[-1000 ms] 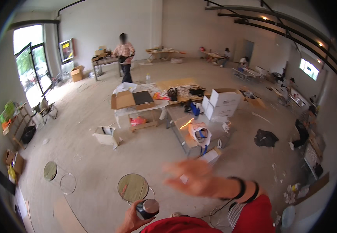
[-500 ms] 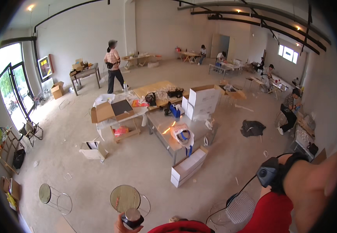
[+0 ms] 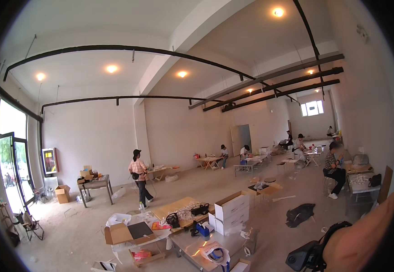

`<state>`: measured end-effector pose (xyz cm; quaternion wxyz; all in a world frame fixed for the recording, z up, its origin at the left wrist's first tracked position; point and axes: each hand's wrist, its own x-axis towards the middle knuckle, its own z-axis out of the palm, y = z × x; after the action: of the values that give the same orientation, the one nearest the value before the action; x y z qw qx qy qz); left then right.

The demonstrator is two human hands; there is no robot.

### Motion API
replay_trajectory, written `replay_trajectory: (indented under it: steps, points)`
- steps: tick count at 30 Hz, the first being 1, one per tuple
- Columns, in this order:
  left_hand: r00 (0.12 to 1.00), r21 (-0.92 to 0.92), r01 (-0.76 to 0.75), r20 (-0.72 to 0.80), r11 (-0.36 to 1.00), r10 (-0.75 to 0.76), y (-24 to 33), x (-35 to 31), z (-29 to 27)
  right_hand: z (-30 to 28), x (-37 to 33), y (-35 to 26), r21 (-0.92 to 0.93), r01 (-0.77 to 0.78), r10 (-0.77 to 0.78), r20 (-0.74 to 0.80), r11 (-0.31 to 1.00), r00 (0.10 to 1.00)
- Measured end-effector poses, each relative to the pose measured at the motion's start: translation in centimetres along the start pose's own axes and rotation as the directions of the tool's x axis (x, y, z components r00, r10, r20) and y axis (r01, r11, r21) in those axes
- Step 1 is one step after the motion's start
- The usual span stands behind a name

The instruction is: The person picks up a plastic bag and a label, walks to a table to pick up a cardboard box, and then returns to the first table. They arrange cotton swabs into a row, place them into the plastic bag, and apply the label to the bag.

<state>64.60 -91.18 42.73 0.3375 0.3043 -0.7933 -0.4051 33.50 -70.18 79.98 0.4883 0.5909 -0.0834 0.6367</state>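
Right arm (image 3: pixel 364 240) rises at the frame's edge (hand unseen, grip unknown); steady the head toward the counter (image 3: pixel 197 242).

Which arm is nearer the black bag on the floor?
Right, as far as shown. The right forearm enters at the lower right, just below and right of the bag; the left arm is out of view.
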Motion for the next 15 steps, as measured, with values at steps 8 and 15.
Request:
replay_trajectory:
  steps: [8, 15]
  points:
    - [0.999, 0.027, -0.016, 0.036, 1.000, 0.015, -0.4, 5.6, -0.7, 0.4, -2.2, 3.3, -0.025, 0.073, -0.073, -0.003, 0.997, 0.997]
    - [0.919, -0.087, 0.353, 0.217, 0.931, -0.328, 0.3, -12.5, 6.1, -1.8, -5.9, 0.0, -0.028, -0.220, 0.220, 0.239, 0.975, 0.946]
